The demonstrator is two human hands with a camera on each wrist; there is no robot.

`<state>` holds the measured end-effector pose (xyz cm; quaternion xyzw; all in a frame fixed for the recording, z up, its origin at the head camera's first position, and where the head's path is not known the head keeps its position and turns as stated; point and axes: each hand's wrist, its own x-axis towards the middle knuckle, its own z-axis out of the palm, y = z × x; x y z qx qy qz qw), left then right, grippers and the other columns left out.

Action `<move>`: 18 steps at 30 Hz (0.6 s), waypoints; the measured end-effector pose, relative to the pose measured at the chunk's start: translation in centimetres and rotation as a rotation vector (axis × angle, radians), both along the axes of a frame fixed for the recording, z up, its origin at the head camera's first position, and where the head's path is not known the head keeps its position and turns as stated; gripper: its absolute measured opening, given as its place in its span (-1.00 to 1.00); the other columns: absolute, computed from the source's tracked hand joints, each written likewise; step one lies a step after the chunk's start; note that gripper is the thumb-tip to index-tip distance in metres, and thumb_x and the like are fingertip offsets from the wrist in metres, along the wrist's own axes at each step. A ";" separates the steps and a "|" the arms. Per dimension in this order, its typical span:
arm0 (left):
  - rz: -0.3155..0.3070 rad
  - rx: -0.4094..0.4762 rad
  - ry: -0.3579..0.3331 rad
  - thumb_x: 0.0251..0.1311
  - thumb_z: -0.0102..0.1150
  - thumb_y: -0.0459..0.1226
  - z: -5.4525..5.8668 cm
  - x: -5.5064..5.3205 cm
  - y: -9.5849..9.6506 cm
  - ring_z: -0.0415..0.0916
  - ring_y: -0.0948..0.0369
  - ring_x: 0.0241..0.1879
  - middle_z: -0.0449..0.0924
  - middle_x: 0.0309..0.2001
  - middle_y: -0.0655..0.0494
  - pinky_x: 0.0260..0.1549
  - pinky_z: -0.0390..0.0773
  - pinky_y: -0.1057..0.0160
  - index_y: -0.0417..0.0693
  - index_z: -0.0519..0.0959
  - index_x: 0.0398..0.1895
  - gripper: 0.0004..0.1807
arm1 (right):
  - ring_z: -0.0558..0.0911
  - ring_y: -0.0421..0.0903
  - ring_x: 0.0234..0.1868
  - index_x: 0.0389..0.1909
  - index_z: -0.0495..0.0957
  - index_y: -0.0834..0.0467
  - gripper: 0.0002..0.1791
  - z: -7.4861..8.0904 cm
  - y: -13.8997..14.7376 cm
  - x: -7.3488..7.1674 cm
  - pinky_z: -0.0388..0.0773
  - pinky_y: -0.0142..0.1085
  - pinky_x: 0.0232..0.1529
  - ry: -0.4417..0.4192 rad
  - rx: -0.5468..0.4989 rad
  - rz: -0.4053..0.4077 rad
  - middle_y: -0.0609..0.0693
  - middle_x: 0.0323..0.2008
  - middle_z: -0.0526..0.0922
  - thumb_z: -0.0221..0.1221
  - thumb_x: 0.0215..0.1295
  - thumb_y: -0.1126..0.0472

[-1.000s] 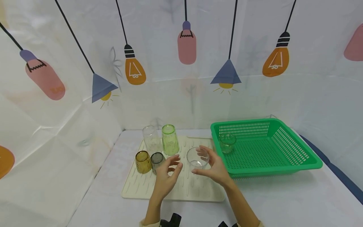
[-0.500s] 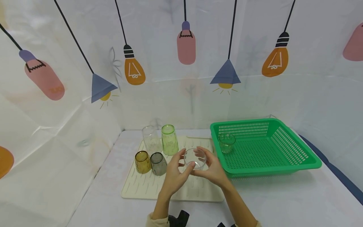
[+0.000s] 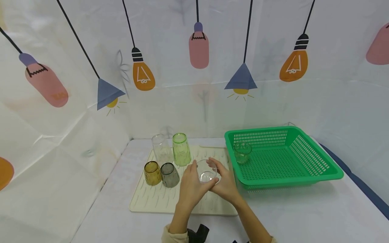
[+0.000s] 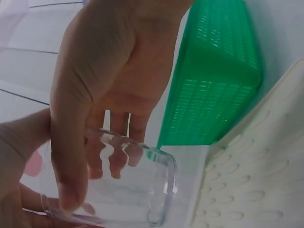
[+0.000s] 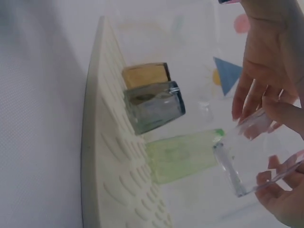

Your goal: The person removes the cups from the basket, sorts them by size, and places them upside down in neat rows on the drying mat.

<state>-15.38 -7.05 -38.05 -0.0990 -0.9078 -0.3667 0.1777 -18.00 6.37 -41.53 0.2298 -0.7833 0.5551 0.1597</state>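
A clear drinking glass is held above the ribbed mat between my two hands. My left hand grips its left side, the thumb laid across the near face. From the right, my right hand curls round the other side, partly hidden behind the left thumb. In the left wrist view the glass shows between the fingers of both hands, over the mat. The right wrist view has the same glass raised off the cream mat, with fingers on two sides of it.
On the cream mat stand an amber glass, a grey glass, a green tall glass and a clear tall glass. To the right is a green basket with a green glass inside.
My left hand has moved right, away from beside the grey glass, and has taken hold of the clear glass. The right hand with the glass has shifted slightly left.
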 end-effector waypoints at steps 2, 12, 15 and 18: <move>0.050 -0.034 0.000 -0.16 0.42 0.09 0.1 0.0 0.2 0.50 -0.14 -0.05 0.51 -0.04 -0.34 -0.15 0.55 -0.07 -0.54 0.35 0.14 -0.01 | 0.55 0.18 0.07 0.19 0.36 0.35 -0.19 -0.1 -0.1 0.0 0.44 0.19 0.01 0.022 0.022 -0.017 0.23 0.04 0.58 0.41 -0.22 0.42; 0.101 0.001 0.061 -0.23 0.43 0.04 -0.4 -0.3 -0.1 0.58 0.00 -0.34 0.59 -0.30 -0.14 -0.48 0.60 0.13 -0.42 0.53 -0.09 -0.24 | 0.45 0.20 0.19 0.27 0.24 0.41 -0.10 -0.3 0.0 0.3 0.42 0.13 0.09 0.016 0.079 0.026 0.25 0.15 0.50 0.42 -0.17 0.37; 0.055 0.136 0.002 -0.17 0.41 0.03 -0.7 -0.5 -0.9 0.60 0.06 -0.40 0.61 -0.29 -0.11 -0.55 0.58 0.25 -0.39 0.54 -0.06 -0.27 | 0.40 0.22 0.23 0.33 0.17 0.39 -0.03 -0.3 0.4 0.3 0.37 0.17 0.12 -0.023 0.081 0.056 0.27 0.21 0.43 0.45 -0.12 0.28; -0.002 0.292 -0.077 -0.10 0.41 0.00 -1.1 -0.8 -1.7 0.63 0.11 -0.41 0.63 -0.24 -0.12 -0.55 0.58 0.32 -0.36 0.53 0.00 -0.30 | 0.38 0.20 0.26 0.37 0.14 0.32 0.03 -0.4 0.9 0.3 0.34 0.17 0.15 -0.066 0.075 0.059 0.24 0.25 0.40 0.48 -0.13 0.20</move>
